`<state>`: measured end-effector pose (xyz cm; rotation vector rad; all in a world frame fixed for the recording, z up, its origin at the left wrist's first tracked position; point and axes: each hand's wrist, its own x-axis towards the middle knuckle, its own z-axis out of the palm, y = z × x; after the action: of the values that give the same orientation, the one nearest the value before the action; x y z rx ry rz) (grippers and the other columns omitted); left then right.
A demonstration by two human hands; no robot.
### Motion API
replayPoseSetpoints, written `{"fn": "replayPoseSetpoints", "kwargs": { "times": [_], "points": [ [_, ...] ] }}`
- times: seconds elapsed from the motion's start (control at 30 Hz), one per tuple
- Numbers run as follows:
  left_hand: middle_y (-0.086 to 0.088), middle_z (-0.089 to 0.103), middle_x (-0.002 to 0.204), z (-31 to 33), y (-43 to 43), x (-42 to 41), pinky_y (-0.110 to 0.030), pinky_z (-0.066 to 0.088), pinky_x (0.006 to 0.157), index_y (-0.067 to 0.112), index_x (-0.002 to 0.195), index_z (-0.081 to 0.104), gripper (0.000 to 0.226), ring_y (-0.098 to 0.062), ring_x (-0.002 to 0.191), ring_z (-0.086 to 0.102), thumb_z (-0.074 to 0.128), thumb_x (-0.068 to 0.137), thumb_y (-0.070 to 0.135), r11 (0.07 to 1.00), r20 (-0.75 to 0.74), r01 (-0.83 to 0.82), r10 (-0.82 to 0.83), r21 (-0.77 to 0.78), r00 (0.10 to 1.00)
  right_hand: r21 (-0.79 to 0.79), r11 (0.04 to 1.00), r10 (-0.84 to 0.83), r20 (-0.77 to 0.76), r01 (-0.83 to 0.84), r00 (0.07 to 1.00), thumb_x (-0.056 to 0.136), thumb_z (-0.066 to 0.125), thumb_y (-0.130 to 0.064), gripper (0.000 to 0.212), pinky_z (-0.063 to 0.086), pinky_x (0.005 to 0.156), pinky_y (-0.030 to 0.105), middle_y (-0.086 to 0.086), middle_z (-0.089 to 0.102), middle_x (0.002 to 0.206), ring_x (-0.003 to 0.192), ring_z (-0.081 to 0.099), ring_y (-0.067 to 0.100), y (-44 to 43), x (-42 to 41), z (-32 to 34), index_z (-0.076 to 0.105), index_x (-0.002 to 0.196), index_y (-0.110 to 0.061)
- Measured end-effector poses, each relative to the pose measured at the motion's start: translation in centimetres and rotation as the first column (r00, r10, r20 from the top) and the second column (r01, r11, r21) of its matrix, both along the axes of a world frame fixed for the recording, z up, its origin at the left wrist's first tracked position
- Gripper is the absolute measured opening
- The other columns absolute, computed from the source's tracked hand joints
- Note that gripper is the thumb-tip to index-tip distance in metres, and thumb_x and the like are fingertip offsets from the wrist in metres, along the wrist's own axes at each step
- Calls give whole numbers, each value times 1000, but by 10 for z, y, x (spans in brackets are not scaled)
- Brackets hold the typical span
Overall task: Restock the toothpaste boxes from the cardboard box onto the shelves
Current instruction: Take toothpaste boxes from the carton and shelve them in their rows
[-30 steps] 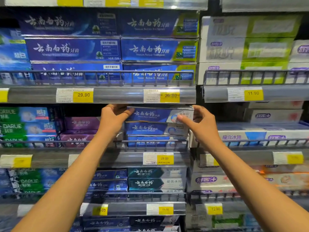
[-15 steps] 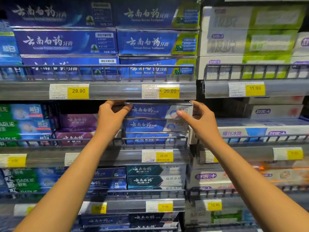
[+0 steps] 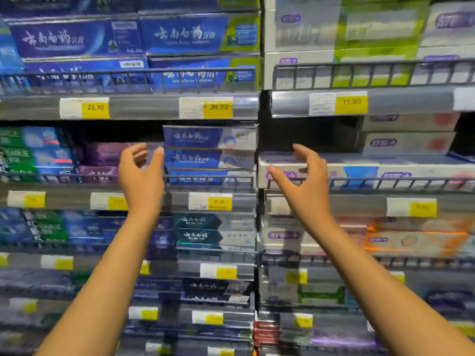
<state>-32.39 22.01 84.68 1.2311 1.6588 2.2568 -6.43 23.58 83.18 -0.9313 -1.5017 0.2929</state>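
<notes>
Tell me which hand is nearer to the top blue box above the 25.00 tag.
Left. The left hand is beside the left end of the top blue box; the right hand is farther, past its right end.

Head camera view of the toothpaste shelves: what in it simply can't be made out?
- Cardboard box: outside the head view entirely.
- Lower price tags: motion blur smears the figures.
- Purple boxes: partly hidden behind the left hand.
- White box: partly covered by the right hand.
- White label: cut off by the right edge.
- Top blue box: small print too small and blurred.
</notes>
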Motion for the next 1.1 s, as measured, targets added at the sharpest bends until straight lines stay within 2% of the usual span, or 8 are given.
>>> {"fn": "replayPoseSetpoints", "kwargs": {
  "times": [0.2,0.37,0.53,0.67,0.77,0.87,0.97,1.1],
  "points": [
    [-9,60,110,-118,-59,115,-27,46,87,13,110,55,24,-19,98,56,60,91,27,993,33,-72,75,-90,997,-177,980,119,128,-95,985,81,65,-42,53,36,99,28,-4,49,116,117,45,19,-50,96,-113,50,126,-18],
    [-7,57,118,-251,-96,208,-41,44,93,16,117,53,36,-23,108,54,57,90,39,901,-86,-40,3,-433,996,-523,849,254,282,-73,925,87,60,-43,57,31,107,37,3,43,129,129,34,23,-89,186,-228,41,135,-20],
    [-18,59,113,-378,-133,274,-46,40,93,5,116,56,46,-34,108,52,63,85,39,639,-248,-42,-236,-768,939,-687,719,248,396,106,884,85,55,-52,64,35,91,35,21,60,109,105,46,26,-122,250,-344,55,119,2],
    [-29,58,109,-497,-163,305,-48,39,89,-4,119,54,63,-45,104,53,60,81,46,348,-235,-69,-462,-935,855,-844,512,344,374,161,861,78,62,-51,47,47,87,38,9,66,103,98,58,24,-137,292,-457,62,111,-17],
    [-30,59,108,-598,-184,319,-49,44,83,-3,121,54,76,-47,99,55,44,77,57,193,-162,-58,-582,-980,797,-893,397,364,364,211,857,77,62,-47,23,40,77,23,3,64,96,82,58,19,-154,310,-551,61,92,-30],
    [-27,59,109,-695,-196,324,-46,43,86,0,119,54,70,-44,103,53,56,79,57,26,-91,-100,-677,-995,731,-913,297,386,383,280,839,78,62,-49,46,42,78,24,9,65,102,90,59,29,-172,320,-657,61,107,-14],
    [-23,60,98,-794,-205,319,-44,47,78,0,112,56,74,-41,92,55,48,82,67,-14,-73,-124,-740,-992,669,-922,194,424,387,335,819,80,65,-46,53,42,89,26,9,62,114,108,53,28,-181,317,-756,57,121,-14],
    [-27,64,90,-920,-203,304,-43,51,67,-7,114,59,84,-42,76,60,36,82,67,-72,-43,-192,-844,-979,534,-922,227,431,385,315,816,80,72,-30,55,40,101,38,16,57,121,117,48,32,-184,298,-869,53,126,-7]
  ]
}}
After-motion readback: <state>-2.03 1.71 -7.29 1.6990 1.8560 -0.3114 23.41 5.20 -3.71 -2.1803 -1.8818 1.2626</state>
